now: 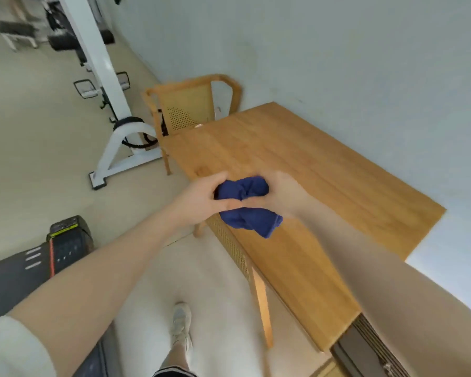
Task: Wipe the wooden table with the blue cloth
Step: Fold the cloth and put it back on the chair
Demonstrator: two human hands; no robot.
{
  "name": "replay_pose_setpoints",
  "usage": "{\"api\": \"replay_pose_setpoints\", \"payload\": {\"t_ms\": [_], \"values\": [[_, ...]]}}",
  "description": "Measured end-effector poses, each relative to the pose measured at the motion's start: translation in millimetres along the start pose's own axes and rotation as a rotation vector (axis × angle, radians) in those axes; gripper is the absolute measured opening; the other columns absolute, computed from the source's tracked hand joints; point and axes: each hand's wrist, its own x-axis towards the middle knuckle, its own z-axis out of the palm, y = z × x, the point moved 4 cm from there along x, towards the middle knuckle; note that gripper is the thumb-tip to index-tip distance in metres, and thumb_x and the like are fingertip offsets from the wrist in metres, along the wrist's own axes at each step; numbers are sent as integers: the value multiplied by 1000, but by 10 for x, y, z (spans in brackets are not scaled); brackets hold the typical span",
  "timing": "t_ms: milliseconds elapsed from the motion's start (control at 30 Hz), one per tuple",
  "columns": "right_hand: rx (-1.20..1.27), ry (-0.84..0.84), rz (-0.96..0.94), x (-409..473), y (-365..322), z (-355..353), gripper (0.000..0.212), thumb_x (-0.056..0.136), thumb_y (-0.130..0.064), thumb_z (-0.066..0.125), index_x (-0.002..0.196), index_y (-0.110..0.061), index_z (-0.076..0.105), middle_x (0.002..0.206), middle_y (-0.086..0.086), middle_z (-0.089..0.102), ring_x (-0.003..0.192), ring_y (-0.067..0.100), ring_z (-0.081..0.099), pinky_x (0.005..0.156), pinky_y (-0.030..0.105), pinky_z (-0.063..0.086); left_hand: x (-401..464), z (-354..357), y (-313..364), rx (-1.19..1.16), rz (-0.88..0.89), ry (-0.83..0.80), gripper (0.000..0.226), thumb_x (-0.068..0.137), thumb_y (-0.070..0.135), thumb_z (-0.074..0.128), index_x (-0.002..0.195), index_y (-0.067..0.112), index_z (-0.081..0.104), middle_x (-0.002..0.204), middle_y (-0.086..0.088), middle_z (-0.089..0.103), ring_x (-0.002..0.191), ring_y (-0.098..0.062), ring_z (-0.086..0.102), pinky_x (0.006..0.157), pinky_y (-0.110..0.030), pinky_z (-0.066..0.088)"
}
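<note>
While your shoe [180, 325] stands on the pale floor [218, 281] just off the table's near long edge, both of your forearms reach forward and meet over that edge. Your left hand [199, 198] and right hand [283, 195] together hold the blue cloth [245, 205], which is bunched and twisted between them. The fingers [220, 180] of the left hand are curled round the cloth's left end; the right hand's fingers are wrapped about its right end and mostly hidden behind it. The bundle's long axis runs roughly hand to hand, with a loose corner hanging down from the right side towards the table [324, 186].

Whether that corner touches the wood cannot be told. In my judgement the cloth is held above the surface, not yet pressed flat, so wiping has not begun. The surface to be wiped lies ahead of and to the right of the fingers, and the right hand stands nearer to it, the left being over the near edge. The coming move will likely require you to lower the cloth forward and down.

Beyond the table's far short edge a wooden chair [191, 104] is tucked in, with a white exercise frame [104, 77] to its left.
</note>
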Motion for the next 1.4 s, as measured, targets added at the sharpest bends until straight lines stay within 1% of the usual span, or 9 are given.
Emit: {"api": "replay_pose_setpoints", "payload": {"t_ms": [100,200,400,600,800,967,1067,1267,1400], "values": [[216,-94,-96,688,-304,73,20,80,-27,70,75,-10,60,68,2,57,63,13,52,60,28,40,133,-680,-376,-89,-24,153,45,69,49,65,83,8,55,75,-8,54,72,-15,49,67,-34,39],[385,-84,-158,1472,-547,242,16,89,-8,57,83,6,60,74,10,56,70,16,50,66,31,38,383,-1321,-832,-149,-72,257,52,73,42,62,94,-5,54,86,-16,56,78,-18,51,74,-38,41],[486,84,-144,3223,-1161,446,27,90,0,45,98,-19,63,90,-1,63,86,16,56,71,25,44,1184,-2610,-1470,-175,-88,287,18,86,24,66,90,12,52,78,6,58,68,-5,55,65,-24,47],[547,172,-40,4656,-1496,515,24,90,-6,44,103,-22,56,104,1,60,97,21,57,85,39,50,1884,-3664,-2029,-154,-129,185,27,74,22,67,96,16,54,86,-2,66,77,-16,64,68,-37,55],[589,171,120,5958,-1433,711,21,85,-23,63,97,-13,48,86,1,56,76,19,58,61,32,55,3004,-4200,-2482,-56,-174,2,19,86,15,61,103,7,61,100,-10,68,92,-24,65,85,-36,52],[811,15,78,7242,-1292,847,37,98,-39,36,85,-13,59,91,8,65,85,21,62,79,30,49,4257,-4667,-3208,-18,-196,12,10,89,18,58,88,8,59,84,-2,60,81,-15,56,78,-34,47],[732,-161,-25,7956,-1206,819,10,94,-29,50,97,-25,58,97,-7,65,93,9,61,81,22,48,4960,-5086,-3588,-52,-221,-95,14,92,14,53,99,4,60,93,-7,63,89,-17,59,87,-37,47],[347,-308,28,9077,-906,602,23,80,-28,69,93,-11,62,83,7,66,77,20,62,71,34,49,6146,-5799,-3986,65,-224,-218,7,92,11,52,85,12,52,76,1,56,74,-13,53,74,-32,46],[289,-178,217,9479,-410,489,37,77,-35,66,89,-1,62,83,19,64,74,24,57,70,38,45,6834,-6023,-4332,181,-227,-291,20,85,23,62,95,6,59,91,-10,65,81,-17,58,79,-37,50]]}}
